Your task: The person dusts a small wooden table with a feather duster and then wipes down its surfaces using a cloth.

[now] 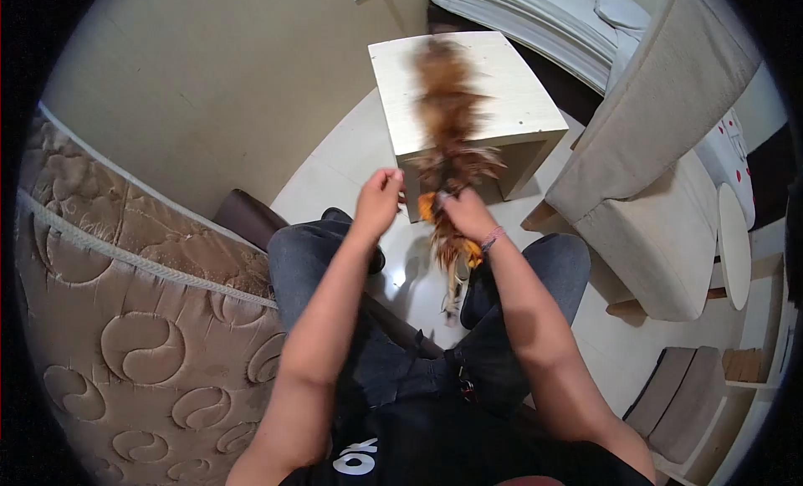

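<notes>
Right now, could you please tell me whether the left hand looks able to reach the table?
Probably yes: the left hand seems empty and hovers near the table, with nothing visible between them; the duster, in the right hand, is farther right.

The right hand point(468, 214) grips a long brown feather duster point(447, 105), its blurred plumes reaching from the near edge of the pale wooden surface point(519, 93) almost to the far edge; contact is unclear. The left hand point(381, 203), loosely curled, is near the near-left corner. A beige upholstered chair point(648, 222) stands beside the right edge.
</notes>
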Tool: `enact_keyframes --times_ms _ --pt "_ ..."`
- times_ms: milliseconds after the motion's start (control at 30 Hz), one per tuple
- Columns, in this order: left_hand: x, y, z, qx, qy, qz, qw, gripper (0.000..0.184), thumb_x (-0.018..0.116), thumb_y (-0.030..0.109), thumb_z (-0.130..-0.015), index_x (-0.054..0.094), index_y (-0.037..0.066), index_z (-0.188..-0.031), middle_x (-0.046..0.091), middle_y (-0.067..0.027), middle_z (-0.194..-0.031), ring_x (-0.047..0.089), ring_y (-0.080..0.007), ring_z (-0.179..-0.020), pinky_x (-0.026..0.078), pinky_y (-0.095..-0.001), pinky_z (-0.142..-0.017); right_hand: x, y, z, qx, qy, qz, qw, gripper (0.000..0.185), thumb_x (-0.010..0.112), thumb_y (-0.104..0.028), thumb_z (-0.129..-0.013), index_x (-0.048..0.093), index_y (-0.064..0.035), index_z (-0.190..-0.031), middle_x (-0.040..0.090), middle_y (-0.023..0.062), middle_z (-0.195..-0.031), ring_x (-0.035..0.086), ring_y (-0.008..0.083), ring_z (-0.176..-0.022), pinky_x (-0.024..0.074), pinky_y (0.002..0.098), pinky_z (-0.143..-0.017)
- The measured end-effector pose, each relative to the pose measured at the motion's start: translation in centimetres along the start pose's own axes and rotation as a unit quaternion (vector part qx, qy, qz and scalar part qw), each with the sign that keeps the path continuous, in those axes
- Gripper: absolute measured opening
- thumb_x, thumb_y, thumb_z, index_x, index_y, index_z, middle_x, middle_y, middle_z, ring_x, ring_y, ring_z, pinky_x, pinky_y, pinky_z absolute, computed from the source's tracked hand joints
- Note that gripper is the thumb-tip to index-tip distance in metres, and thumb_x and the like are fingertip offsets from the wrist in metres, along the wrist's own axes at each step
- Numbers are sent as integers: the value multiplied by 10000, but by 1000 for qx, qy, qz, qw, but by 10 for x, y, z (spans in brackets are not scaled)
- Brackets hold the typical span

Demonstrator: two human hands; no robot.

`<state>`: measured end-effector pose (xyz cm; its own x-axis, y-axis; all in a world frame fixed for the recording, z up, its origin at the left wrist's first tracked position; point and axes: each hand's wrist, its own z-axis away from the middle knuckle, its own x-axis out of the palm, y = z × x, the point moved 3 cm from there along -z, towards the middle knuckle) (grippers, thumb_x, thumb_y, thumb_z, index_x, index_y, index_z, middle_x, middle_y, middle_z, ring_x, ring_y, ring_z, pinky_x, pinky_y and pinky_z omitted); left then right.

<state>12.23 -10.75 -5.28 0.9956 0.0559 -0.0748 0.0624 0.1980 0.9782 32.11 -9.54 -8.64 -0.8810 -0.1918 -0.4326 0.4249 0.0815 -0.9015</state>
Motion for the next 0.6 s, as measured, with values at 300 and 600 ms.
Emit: enact_keyframes --times_ms 300,600 --pt "-53 37 -57 46 4 -119 992 323 539 331 -991 603 51 -1139 641 -54 -903 628 -133 -754 496 -290 -626 0 69 -25 148 254 -146 945 323 588 -254 -945 655 61 -978 699 95 -871 659 210 -759 526 358 -700" --pt "-13 -41 -89 122 -64 -217 966 614 450 349 -1004 262 49 -1504 573 -309 -1280 580 -446 -1163 449 -453 -996 63 0 19 65 6 89 994 352 570 -247 -887 631 99 -879 634 334 -879 617 488 -907 478 539 -832"
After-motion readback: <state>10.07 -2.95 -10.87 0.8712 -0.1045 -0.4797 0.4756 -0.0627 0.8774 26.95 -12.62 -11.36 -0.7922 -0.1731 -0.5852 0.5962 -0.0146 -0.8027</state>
